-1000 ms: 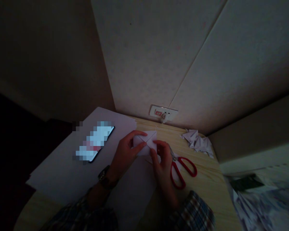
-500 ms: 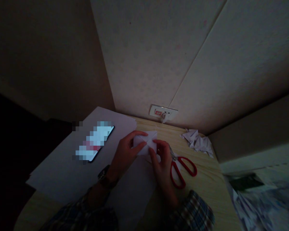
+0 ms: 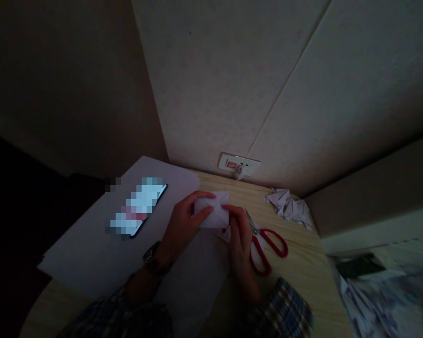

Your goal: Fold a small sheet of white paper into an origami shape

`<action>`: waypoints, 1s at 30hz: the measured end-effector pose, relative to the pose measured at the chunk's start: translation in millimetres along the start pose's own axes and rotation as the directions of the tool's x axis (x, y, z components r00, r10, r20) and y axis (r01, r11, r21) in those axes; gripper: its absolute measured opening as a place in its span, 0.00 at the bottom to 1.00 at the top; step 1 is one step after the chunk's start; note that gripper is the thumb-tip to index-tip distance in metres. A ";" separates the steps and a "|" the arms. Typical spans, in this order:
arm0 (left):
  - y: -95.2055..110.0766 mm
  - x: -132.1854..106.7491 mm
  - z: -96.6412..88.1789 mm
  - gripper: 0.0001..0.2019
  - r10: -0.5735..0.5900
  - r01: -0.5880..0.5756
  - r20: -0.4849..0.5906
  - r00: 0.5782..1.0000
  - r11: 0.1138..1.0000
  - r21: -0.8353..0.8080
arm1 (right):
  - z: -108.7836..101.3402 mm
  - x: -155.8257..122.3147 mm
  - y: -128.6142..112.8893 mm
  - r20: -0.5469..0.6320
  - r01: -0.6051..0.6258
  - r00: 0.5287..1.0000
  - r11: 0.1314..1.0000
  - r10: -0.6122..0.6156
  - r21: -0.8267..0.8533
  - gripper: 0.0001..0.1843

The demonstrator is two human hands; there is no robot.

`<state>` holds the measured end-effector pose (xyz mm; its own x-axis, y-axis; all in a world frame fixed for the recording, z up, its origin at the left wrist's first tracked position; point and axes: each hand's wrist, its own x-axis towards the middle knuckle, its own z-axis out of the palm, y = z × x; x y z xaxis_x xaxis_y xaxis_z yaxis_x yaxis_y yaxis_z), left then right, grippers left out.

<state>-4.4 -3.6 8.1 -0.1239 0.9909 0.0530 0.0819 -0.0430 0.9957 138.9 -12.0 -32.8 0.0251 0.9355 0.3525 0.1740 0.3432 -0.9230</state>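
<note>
A small white square of folded paper (image 3: 218, 218) is held up over the table, its creases meeting near the middle. My left hand (image 3: 181, 223) grips its left side, with the thumb on the face and the fingers along the top edge. At the right edge, my right hand (image 3: 240, 230) has its index fingertip on the paper; its thumb is partly hidden behind the lower corner. Red-handled scissors (image 3: 268, 244) lie just right of my right hand, partly over a scrap of white paper.
A phone (image 3: 141, 209) with a lit, blurred screen rests on large white sheets (image 3: 102, 256) at the left. Several folded paper pieces (image 3: 289, 206) sit at the table's (image 3: 303, 272) back right. A wall socket (image 3: 239, 164) holds a plug; more folded paper (image 3: 363, 300) lies lower right.
My right thumb has moved off the paper's face to below its lower right corner. The folded paper now shows more of its lower right part.
</note>
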 end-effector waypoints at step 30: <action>1.0 -0.8 -4.7 0.16 0.089 -0.088 0.008 0.996 0.994 -0.068 | -0.3 -3.1 9.0 -0.151 0.096 0.985 0.992 -0.083 0.077 0.23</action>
<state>-8.9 -5.1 9.4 -0.1084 0.9840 0.1410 0.0249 -0.1391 0.9900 140.7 -11.9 -42.1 0.1584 0.8802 0.4474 0.0996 0.4365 -0.8942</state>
